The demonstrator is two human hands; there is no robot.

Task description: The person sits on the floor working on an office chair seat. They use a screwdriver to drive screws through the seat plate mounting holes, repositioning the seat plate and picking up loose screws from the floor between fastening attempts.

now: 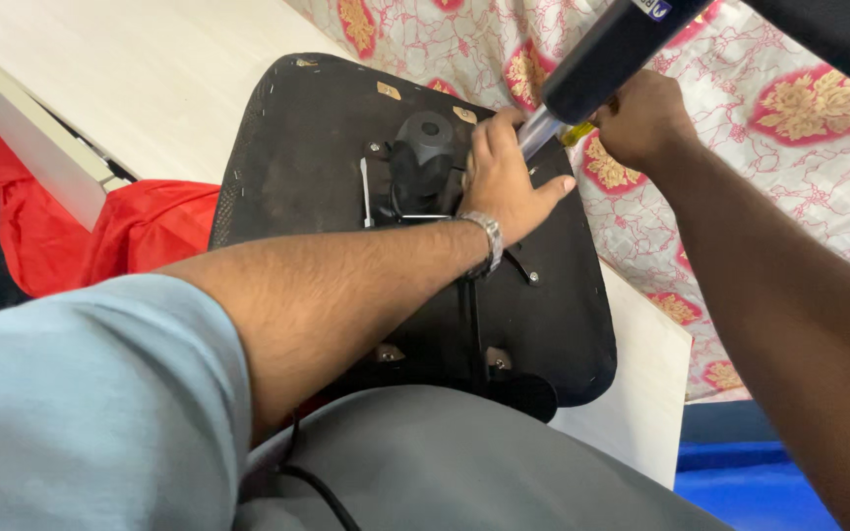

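A black chair seat lies upside down on a white tabletop, its metal mechanism facing up. A black gas cylinder with a silver shaft slants up from the mechanism toward the top right. My left hand, with a metal watch on the wrist, lies on the mechanism with its fingers curled around the base of the shaft. My right hand is closed on a yellow-handled tool right beside the shaft; the tool's tip is hidden.
The white tabletop runs to the left and ends in an edge at the lower right. A red cloth hangs at the left. A pink flowered sheet covers the right side, above a blue surface. My grey trouser leg fills the bottom.
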